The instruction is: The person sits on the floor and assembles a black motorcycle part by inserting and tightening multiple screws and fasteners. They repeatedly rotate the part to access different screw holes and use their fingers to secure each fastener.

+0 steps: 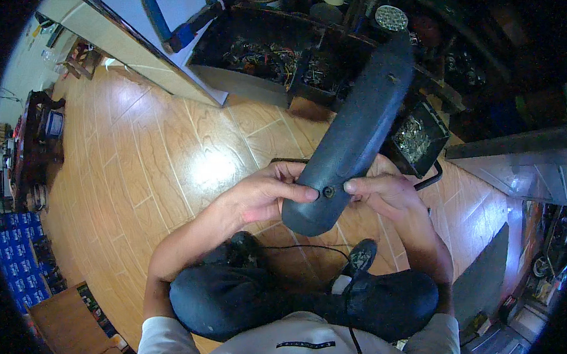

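I hold a long dark grey plastic panel (353,133) upright in front of me, its rounded lower end near my knees. My left hand (259,194) grips its lower left edge, thumb pressed beside a small round screw hole (328,192). My right hand (387,194) grips the lower right edge, thumb on the other side of that hole. Both thumbs nearly meet at the hole. The panel's top end reaches up toward the cluttered boxes.
Dark open boxes of wires and small parts (271,56) stand ahead, and a black tray of metal screws (415,138) sits right of the panel. A black cable (306,246) runs over the wooden floor (167,151). My knees (239,301) are below.
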`<state>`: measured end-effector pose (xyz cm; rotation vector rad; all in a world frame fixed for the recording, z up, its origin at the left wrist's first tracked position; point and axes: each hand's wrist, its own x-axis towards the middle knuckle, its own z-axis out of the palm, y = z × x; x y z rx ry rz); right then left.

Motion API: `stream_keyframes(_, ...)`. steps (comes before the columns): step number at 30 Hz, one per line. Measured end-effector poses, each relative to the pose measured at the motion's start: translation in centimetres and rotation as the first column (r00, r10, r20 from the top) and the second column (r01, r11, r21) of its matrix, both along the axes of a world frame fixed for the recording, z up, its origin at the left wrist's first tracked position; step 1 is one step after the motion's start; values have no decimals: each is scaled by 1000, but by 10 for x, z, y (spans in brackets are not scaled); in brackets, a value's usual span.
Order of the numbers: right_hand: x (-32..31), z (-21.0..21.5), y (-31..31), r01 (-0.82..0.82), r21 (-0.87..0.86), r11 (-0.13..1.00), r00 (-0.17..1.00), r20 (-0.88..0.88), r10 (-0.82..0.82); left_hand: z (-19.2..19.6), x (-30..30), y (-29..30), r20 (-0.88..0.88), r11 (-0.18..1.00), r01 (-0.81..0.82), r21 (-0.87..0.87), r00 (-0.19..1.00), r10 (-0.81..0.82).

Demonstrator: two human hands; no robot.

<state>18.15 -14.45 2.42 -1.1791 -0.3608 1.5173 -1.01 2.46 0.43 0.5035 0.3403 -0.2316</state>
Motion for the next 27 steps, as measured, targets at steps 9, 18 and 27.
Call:
stream_keyframes(9, -7, 2, 6, 186, 114, 976, 981, 37, -191, -13, 5, -18, -3, 989, -123, -76, 992, 123)
stream_keyframes(18, -11, 1, 6, 32, 235, 972, 988, 141, -66, -18, 6, -28, 13, 991, -101, -92, 995, 103)
stream_keyframes(27, -20, 6, 6, 40, 164, 986, 917, 387, -101, -25, 4, -32, 84, 991, -118, 68, 990, 112)
